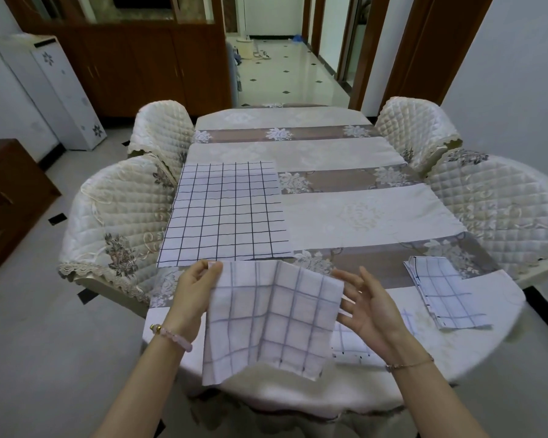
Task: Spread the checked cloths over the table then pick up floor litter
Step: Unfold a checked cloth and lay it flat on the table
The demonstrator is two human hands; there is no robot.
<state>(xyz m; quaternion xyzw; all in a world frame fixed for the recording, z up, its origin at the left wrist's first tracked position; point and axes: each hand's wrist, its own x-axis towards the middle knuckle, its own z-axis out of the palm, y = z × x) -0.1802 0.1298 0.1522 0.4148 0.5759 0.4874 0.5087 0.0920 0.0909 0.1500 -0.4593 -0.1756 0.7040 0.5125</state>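
Note:
One white cloth with black checks (225,213) lies spread flat on the left half of the table (361,213). My left hand (196,289) pinches the top left corner of a second checked cloth (272,320), which hangs creased above the table's near edge. My right hand (366,306) is beside that cloth's right edge, fingers apart, its fingertips at the corner; I cannot tell whether they grip it. A folded stack of checked cloths (443,292) lies at the near right. Another checked cloth (351,346) lies partly hidden under my right hand.
Quilted cream chairs stand close to the table, two on the left (114,226) (162,128) and two on the right (500,203) (415,128). A dark wooden cabinet (10,200) is at the far left. A tiled hallway (285,74) opens beyond the table.

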